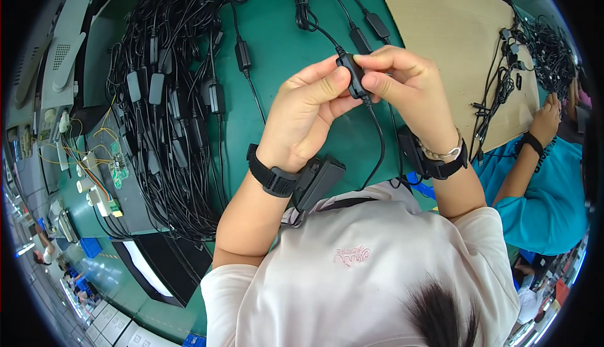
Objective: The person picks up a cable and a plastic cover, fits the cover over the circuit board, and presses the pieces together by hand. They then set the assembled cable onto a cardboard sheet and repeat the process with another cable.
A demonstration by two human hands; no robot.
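Note:
A black cable with a small oblong inline box (353, 75) is held up in front of me over the green table mat (270, 26). My left hand (308, 98) pinches the box's left side between thumb and fingers. From the right, my right hand (406, 86) grips the same box with thumb and forefinger. One end of the cable runs up to a coiled bundle (304, 13); the other hangs toward my lap. Just beyond my fingers lie two similar inline boxes, one nearer (360, 40) and one farther (377, 26).
A thick heap of black cables with inline boxes (167, 95) covers the mat's left side. A cardboard sheet (440, 51) lies at right, with more cables (494, 89) on it. A green circuit board with wires (118, 164) sits far left. A co-worker in a teal shirt (541, 190) works at right.

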